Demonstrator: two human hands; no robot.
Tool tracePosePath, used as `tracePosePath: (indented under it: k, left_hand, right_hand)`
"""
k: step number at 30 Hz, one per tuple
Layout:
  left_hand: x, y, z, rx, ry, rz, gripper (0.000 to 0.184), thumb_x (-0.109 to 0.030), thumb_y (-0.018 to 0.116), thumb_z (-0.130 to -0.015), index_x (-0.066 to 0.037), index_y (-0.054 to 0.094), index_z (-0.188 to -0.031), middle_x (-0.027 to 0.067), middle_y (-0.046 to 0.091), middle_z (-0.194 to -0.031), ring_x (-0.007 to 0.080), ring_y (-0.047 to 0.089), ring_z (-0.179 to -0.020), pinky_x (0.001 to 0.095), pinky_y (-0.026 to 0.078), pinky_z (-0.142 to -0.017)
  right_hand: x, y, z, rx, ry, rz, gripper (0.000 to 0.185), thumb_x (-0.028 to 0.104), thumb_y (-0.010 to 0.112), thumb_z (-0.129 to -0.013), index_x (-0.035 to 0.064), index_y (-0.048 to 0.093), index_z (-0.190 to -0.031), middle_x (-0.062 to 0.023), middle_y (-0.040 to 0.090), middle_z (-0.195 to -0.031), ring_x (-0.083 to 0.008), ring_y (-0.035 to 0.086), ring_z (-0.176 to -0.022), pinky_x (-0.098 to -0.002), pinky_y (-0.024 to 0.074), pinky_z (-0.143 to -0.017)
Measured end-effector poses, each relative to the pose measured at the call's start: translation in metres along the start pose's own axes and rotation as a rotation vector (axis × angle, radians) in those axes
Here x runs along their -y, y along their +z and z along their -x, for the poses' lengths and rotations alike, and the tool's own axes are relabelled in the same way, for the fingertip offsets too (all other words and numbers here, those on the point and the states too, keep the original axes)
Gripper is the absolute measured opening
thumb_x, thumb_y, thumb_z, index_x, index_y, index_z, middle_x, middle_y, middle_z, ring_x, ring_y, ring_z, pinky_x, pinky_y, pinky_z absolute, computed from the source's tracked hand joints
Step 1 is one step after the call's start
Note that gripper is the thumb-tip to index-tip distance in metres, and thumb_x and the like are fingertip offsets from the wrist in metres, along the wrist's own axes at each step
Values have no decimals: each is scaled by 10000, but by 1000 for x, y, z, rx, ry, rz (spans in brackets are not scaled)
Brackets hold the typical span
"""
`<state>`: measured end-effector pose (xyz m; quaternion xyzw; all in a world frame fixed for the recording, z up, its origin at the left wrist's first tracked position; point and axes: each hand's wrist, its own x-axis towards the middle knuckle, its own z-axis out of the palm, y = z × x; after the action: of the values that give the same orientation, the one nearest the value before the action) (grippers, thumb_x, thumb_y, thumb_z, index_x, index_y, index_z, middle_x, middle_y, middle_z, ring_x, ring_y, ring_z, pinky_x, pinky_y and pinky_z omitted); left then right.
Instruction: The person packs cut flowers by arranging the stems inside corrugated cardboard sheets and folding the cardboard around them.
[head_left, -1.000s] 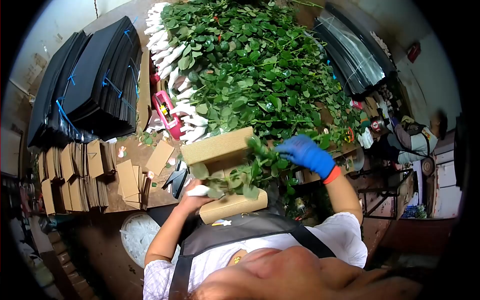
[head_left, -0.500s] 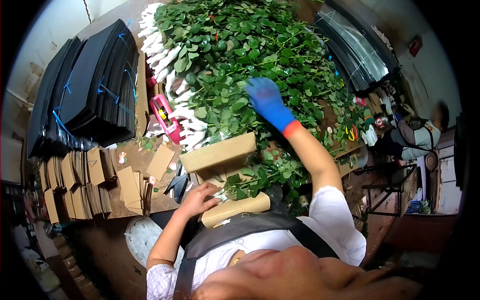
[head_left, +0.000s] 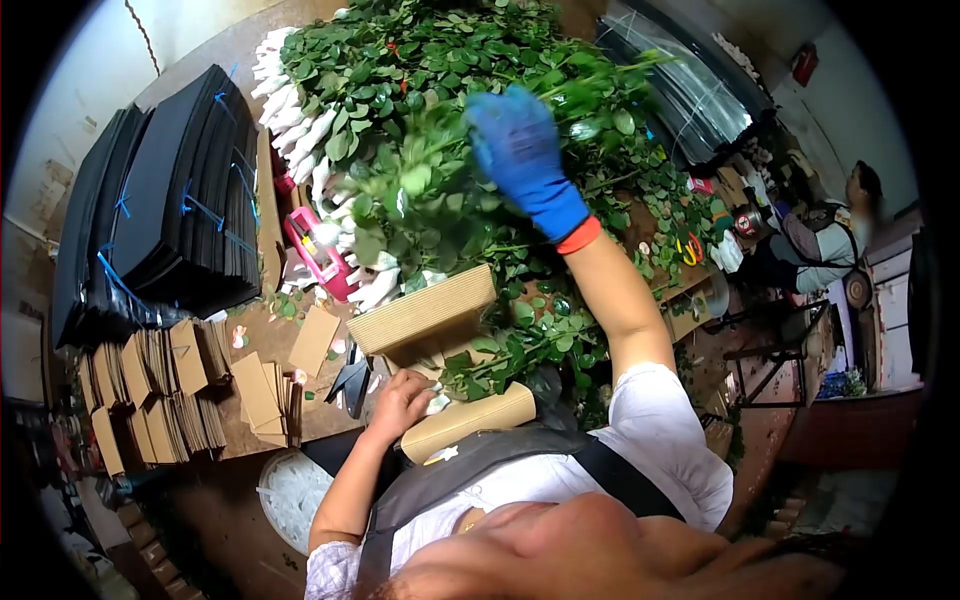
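My right hand (head_left: 520,150), in a blue glove with an orange cuff, is closed round a leafy flower stem (head_left: 430,150) above the big heap of leafy stems (head_left: 470,60). Motion blurs the stem's leaves. My bare left hand (head_left: 402,402) is low by my apron, its fingers curled on a white-sleeved flower head (head_left: 437,401). Leafy stems (head_left: 530,350) reach right from there, between an upright corrugated cardboard piece (head_left: 425,310) and a rolled corrugated edge (head_left: 470,422). Several white-sleeved flower heads (head_left: 300,130) line the heap's left side.
Tied black sheets (head_left: 185,180) stand at the left, above stacks of small cardboard pieces (head_left: 160,380). A pink tape dispenser (head_left: 315,255) and a black stapler-like tool (head_left: 350,380) lie nearby. Yellow-handled scissors (head_left: 690,248) are at the right. Another person (head_left: 825,245) is at far right.
My right hand has risen slightly from the heap, with a leafy stem moving along in it. My left hand stays by the cardboard, its fingers drawn in more. The view has shifted a little.
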<state>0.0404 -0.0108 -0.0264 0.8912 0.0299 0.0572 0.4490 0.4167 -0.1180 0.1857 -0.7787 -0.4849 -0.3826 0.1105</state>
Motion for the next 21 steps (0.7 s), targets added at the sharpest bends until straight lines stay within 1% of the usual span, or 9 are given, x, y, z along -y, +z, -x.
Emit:
tracePosePath:
  k: [1, 2, 5, 8, 11, 15, 17, 19, 21]
  left_hand:
    - [0, 2, 1, 7, -21, 24, 182, -129, 744, -858, -41, 731, -1016, 119, 662, -1004, 327, 648, -922, 399, 512, -809]
    - [-1, 1, 1, 14, -43, 44, 178, -128, 743, -854, -40, 729, -1008, 123, 657, -1001, 337, 644, -936, 405, 515, -814]
    - [0, 0, 3, 8, -59, 65, 174, -131, 742, -852, -39, 726, -999, 133, 653, -998, 349, 645, -942, 413, 522, -809]
    - [-3, 0, 0, 4, -76, 56, 176, -141, 745, -851, -43, 727, -996, 136, 656, -1002, 350, 644, -953, 411, 523, -826]
    - [4, 3, 1, 29, -109, 75, 173, -151, 742, -856, -51, 731, -996, 135, 658, -1012, 350, 643, -962, 415, 521, -837]
    - [8, 5, 3, 36, -115, 59, 185, -172, 744, -859, -55, 728, -1001, 141, 652, -1031, 355, 637, -962, 425, 518, -838]
    - [4, 4, 3, 37, -124, 73, 185, -174, 744, -862, -58, 730, -1005, 135, 652, -1024, 350, 632, -974, 420, 516, -841]
    - [4, 3, 2, 25, -108, 65, 189, -175, 744, -863, -60, 732, -1012, 131, 653, -1022, 348, 632, -975, 419, 517, -839]
    - [6, 3, 2, 24, -95, 32, 200, -159, 745, -876, -33, 731, -1030, 130, 665, -1038, 314, 663, -940, 381, 528, -811]
  right_hand:
    - [-3, -14, -3, -190, -17, 14, 185, 184, 641, -869, 155, 653, -1051, -28, 645, -1085, -248, 616, -1005, -423, 490, -914]
    - [-5, -29, -10, -226, -62, -4, 204, 169, 648, -857, 161, 655, -1060, -24, 661, -1050, -248, 629, -947, -412, 508, -860]
    - [-55, -10, -6, -93, -67, -40, 259, 152, 668, -834, 163, 655, -1092, -34, 671, -1057, -268, 630, -946, -428, 518, -833]
    - [-64, -50, -8, -192, -26, 25, 391, 126, 689, -841, 182, 649, -1226, -75, 676, -1146, -293, 642, -1049, -428, 518, -927]
    - [-52, -72, -16, -125, -23, -67, 410, 138, 694, -856, 179, 639, -1260, -80, 676, -1168, -292, 644, -1076, -424, 508, -970]
    - [-33, -70, -80, -426, -193, -19, 311, 133, 676, -867, 193, 674, -1171, -33, 705, -1067, -243, 676, -968, -408, 537, -859]
    - [-58, -26, -127, -242, -59, 249, 227, 256, 714, -884, 158, 696, -1088, -65, 691, -1003, -261, 667, -888, -403, 542, -792]
    - [-50, 11, -145, -145, 91, 416, 184, 283, 700, -887, 161, 697, -1025, -63, 680, -926, -245, 655, -810, -397, 537, -731]
    - [-29, 34, -122, 28, 3, 459, 171, 272, 683, -878, 164, 705, -1008, -66, 676, -867, -231, 667, -768, -403, 545, -708]
